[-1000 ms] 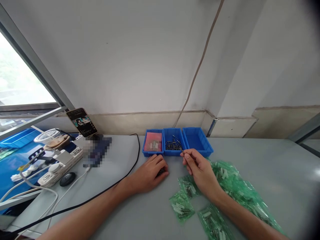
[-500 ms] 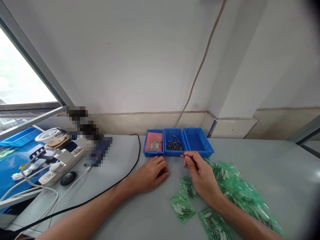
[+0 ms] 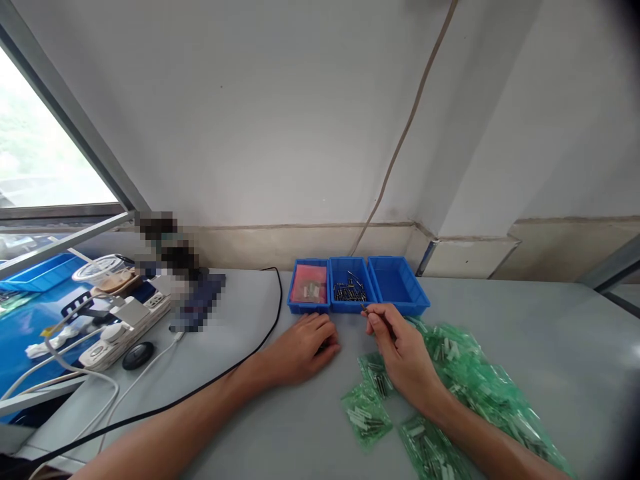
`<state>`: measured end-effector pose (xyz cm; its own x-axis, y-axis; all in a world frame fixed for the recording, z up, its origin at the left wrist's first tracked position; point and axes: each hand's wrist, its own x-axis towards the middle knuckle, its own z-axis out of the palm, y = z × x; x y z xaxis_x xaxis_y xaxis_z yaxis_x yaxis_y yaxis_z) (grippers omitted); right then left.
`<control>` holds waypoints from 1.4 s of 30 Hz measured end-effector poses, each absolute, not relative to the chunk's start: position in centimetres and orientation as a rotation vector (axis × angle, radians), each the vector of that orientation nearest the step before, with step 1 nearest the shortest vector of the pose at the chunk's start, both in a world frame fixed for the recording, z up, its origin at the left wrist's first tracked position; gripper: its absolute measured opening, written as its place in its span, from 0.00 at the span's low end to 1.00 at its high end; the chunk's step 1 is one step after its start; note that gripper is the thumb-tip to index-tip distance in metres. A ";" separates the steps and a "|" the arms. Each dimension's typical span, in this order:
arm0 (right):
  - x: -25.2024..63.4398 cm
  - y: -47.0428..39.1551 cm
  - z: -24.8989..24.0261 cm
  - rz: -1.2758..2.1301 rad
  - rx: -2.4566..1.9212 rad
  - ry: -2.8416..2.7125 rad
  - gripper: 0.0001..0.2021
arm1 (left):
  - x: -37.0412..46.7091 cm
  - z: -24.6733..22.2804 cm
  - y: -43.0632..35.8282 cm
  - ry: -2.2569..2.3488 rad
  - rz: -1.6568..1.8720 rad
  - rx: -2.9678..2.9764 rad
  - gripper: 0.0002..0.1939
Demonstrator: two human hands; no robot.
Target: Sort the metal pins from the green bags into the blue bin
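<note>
My right hand (image 3: pixel 403 347) is closed in a pinch on a thin, dark metal piece (image 3: pixel 364 308) that looks like a screw, just in front of the middle bin. That blue bin (image 3: pixel 352 307) holds a loose heap of similar dark metal pieces. My left hand (image 3: pixel 305 350) rests on the table before the left bin (image 3: pixel 308 309), fingers curled under; what they hold, if anything, is hidden. A pink bag (image 3: pixel 309 275) lies in the left bin. Beside my right wrist are small green plastic bags (image 3: pixel 367 413) with metal pins and white pieces inside.
The right blue bin (image 3: pixel 397 280) adjoins the middle one. A large pile of green bags (image 3: pixel 495 393) covers the table's right part. A black cable (image 3: pixel 200 392) crosses my left forearm. On the left are a power strip (image 3: pixel 100 357) and a black mouse-shaped object (image 3: pixel 138 356).
The view has shifted very slightly. Both hands keep nearly the same position, and the thin metal piece in my right fingers has tilted a little.
</note>
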<state>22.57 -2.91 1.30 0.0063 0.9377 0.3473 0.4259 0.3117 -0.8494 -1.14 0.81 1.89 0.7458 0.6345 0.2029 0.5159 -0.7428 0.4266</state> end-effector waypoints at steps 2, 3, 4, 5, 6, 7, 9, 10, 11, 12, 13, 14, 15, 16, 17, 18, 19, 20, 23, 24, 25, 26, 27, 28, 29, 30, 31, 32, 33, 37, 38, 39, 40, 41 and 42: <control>22.6 -2.9 1.3 0.662 -1.272 -1.584 0.13 | -1.1 1.9 0.8 0.885 0.483 2.600 0.07; 22.5 -2.9 1.4 0.665 -1.274 -1.579 0.13 | -1.1 1.8 0.8 0.882 0.486 2.599 0.08; 22.6 -2.9 1.4 0.666 -1.276 -1.578 0.13 | -1.2 1.8 0.8 0.881 0.489 2.598 0.08; 22.6 -2.9 1.4 0.667 -1.279 -1.576 0.13 | -1.2 1.8 0.8 0.881 0.491 2.597 0.08; 22.6 -3.0 1.4 0.670 -1.281 -1.574 0.13 | -1.2 1.7 0.8 0.879 0.491 2.595 0.08; 22.6 -3.0 1.4 0.675 -1.285 -1.570 0.14 | -1.2 1.7 0.8 0.877 0.490 2.592 0.08; 22.6 -3.0 1.3 0.684 -1.292 -1.565 0.14 | -1.3 1.7 0.9 0.868 0.488 2.586 0.08; 22.7 -3.0 1.3 0.684 -1.294 -1.564 0.14 | -1.3 1.7 0.9 0.862 0.489 2.583 0.08; 22.7 -3.0 1.2 0.681 -1.295 -1.565 0.14 | -1.4 1.7 0.9 0.856 0.492 2.579 0.09; 22.6 -3.0 1.2 0.678 -1.294 -1.567 0.14 | -1.4 1.7 0.9 0.851 0.494 2.575 0.09; 22.6 -2.9 1.2 0.676 -1.290 -1.567 0.14 | -1.4 1.7 0.9 0.848 0.495 2.569 0.09; 22.6 -2.9 1.1 0.678 -1.287 -1.566 0.14 | -1.4 1.7 0.9 0.846 0.495 2.563 0.09; 22.6 -2.9 1.1 0.681 -1.285 -1.564 0.14 | -1.4 1.7 0.9 0.844 0.495 2.557 0.10; 22.6 -2.9 1.1 0.682 -1.286 -1.563 0.14 | -1.4 1.8 0.9 0.840 0.498 2.551 0.10; 22.6 -2.9 1.1 0.681 -1.287 -1.562 0.13 | -1.4 1.8 1.0 0.835 0.499 2.547 0.09; 22.6 -2.9 1.2 0.676 -1.290 -1.561 0.13 | -1.4 1.9 1.0 0.830 0.500 2.545 0.09; 22.6 -2.9 1.2 0.669 -1.293 -1.562 0.13 | -1.4 1.9 1.0 0.826 0.499 2.544 0.09; 22.6 -2.9 1.2 0.665 -1.294 -1.563 0.13 | -1.4 1.9 1.0 0.825 0.497 2.543 0.09; 22.7 -2.9 1.2 0.671 -1.295 -1.559 0.13 | -1.4 1.9 1.0 0.843 0.491 2.531 0.09; 22.7 -3.0 1.2 0.674 -1.299 -1.557 0.14 | -1.4 1.9 1.0 0.846 0.490 2.530 0.10; 22.7 -3.0 1.2 0.675 -1.302 -1.557 0.14 | -1.5 1.8 1.0 0.847 0.493 2.533 0.10; 22.7 -3.0 1.3 0.674 -1.307 -1.558 0.14 | -1.5 1.8 1.0 0.844 0.494 2.541 0.10; 22.7 -3.1 1.3 0.671 -1.311 -1.558 0.14 | -1.5 1.7 1.0 0.836 0.491 2.551 0.11; 22.6 -3.1 1.4 0.668 -1.313 -1.557 0.14 | -1.6 1.7 1.0 0.826 0.488 2.561 0.11; 22.6 -3.1 1.4 0.665 -1.314 -1.555 0.14 | -1.6 1.6 0.9 0.817 0.485 2.569 0.12; 22.6 -3.1 1.5 0.663 -1.314 -1.553 0.14 | -1.7 1.6 0.9 0.809 0.482 2.572 0.12; 22.6 -3.0 1.5 0.662 -1.313 -1.553 0.14 | -1.7 1.6 0.9 0.805 0.482 2.570 0.12; 22.6 -3.0 1.5 0.665 -1.312 -1.552 0.14 | -1.7 1.6 0.9 0.802 0.487 2.565 0.12; 22.6 -3.0 1.4 0.671 -1.311 -1.552 0.14 | -1.7 1.6 0.9 0.804 0.494 2.557 0.12; 22.6 -3.0 1.3 0.696 -1.307 -1.547 0.15 | -1.5 1.7 0.9 0.808 0.516 2.511 0.08; 22.6 -3.0 1.3 0.693 -1.309 -1.547 0.15 | -1.5 1.7 0.9 0.811 0.521 2.498 0.07; 22.6 -2.9 1.3 0.690 -1.310 -1.548 0.15 | -1.5 1.6 0.9 0.814 0.527 2.485 0.05; 22.6 -2.9 1.3 0.688 -1.311 -1.549 0.15 | -1.5 1.6 0.9 0.819 0.530 2.472 0.04; 22.6 -2.9 1.3 0.687 -1.312 -1.549 0.15 | -1.5 1.6 0.9 0.824 0.533 2.462 0.04; 22.6 -2.9 1.3 0.687 -1.312 -1.549 0.15 | -1.5 1.5 0.9 0.828 0.536 2.454 0.04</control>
<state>22.61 -2.87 1.33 0.0364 0.9515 0.3054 0.4125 0.2640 -0.8719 -1.49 0.94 1.53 0.7389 0.6421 0.2044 0.4491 -0.6953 0.5611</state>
